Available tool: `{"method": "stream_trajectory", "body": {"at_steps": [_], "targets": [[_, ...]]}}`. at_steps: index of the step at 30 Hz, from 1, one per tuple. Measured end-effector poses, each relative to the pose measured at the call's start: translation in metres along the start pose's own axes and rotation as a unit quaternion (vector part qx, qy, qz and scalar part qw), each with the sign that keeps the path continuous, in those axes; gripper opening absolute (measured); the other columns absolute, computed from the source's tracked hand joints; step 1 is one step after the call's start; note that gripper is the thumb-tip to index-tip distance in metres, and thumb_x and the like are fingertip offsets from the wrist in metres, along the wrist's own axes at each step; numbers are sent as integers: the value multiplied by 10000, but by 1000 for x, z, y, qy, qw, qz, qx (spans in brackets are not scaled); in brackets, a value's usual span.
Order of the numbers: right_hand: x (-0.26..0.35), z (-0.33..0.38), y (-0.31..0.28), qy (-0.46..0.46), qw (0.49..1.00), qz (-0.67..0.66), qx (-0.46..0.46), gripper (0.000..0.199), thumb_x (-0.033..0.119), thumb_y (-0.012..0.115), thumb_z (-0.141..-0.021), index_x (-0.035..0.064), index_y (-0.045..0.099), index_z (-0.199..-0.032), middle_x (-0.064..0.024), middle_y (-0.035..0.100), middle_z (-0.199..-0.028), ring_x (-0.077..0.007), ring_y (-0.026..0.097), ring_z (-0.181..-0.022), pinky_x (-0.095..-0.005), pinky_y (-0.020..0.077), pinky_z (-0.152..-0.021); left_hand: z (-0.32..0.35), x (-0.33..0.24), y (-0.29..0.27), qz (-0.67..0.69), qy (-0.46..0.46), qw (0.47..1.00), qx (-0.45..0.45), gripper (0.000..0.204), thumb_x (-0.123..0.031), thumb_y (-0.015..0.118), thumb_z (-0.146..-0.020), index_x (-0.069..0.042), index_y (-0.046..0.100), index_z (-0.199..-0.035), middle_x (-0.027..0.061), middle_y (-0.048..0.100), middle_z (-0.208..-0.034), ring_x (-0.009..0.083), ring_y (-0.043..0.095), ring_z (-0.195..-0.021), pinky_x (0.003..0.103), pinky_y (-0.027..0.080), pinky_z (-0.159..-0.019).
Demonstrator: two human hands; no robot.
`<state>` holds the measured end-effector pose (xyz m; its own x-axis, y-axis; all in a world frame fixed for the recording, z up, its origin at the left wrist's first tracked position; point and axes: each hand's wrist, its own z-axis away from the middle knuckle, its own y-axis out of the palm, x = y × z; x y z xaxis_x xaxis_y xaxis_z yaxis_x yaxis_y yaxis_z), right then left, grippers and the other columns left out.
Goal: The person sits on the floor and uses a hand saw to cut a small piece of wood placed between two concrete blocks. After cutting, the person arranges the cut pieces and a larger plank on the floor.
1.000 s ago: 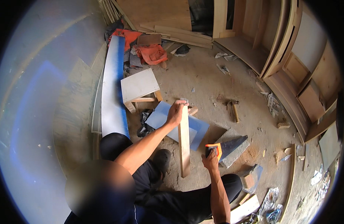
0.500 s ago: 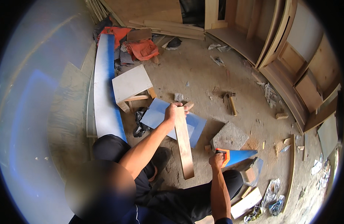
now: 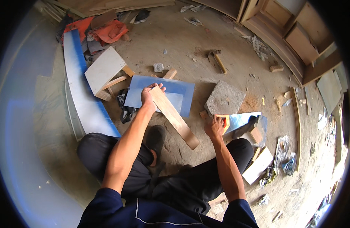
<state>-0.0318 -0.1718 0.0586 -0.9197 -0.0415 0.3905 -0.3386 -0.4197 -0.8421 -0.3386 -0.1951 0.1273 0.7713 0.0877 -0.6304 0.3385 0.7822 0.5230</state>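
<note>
My left hand point(image 3: 147, 99) is closed on one end of a flat, pale wooden board point(image 3: 175, 118). The board slants down toward the right, above the floor between my legs. In my right hand point(image 3: 213, 127) is the orange handle of a handsaw point(image 3: 239, 121), its blade pointing right, close to my right knee. Just beyond the saw sits a rough grey stone block point(image 3: 225, 97). A blue sheet point(image 3: 184, 91) lies behind the board, partly covered by it and my left hand.
A hammer point(image 3: 218, 61) lies farther off on the floor. At left are a white-topped stool point(image 3: 105, 71) and a long white-and-blue panel point(image 3: 78, 72). Wooden cabinets point(image 3: 275, 22) stand at far right. Sawdust point(image 3: 251, 102) and wood scraps lie beside the block.
The wooden board has swung so its lower end points more to the right, nearer the saw. The saw blade's angle has changed slightly. The whole view has shifted, moving the floor items up and left.
</note>
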Motion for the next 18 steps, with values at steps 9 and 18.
{"method": "stream_trajectory", "body": {"at_steps": [9,18], "targets": [[-44,-4,28,-14,999,49,-12,558,120,567,-825,216,452,-1362,-224,64,-1528,-424,534,-1090,-480,533,-787,-15,24,7,-14,-34,999,1,228,-181,354,-839,-90,552,-909,120,621,-1041,335,607,-939,439,457,-863],[-61,20,36,6,989,148,-3,626,103,573,-788,173,385,-1381,-285,330,-1327,-393,567,-946,-453,521,-717,-30,37,26,-22,-44,999,18,232,-205,384,-803,-86,558,-899,108,618,-1039,321,600,-935,433,461,-845]]}}
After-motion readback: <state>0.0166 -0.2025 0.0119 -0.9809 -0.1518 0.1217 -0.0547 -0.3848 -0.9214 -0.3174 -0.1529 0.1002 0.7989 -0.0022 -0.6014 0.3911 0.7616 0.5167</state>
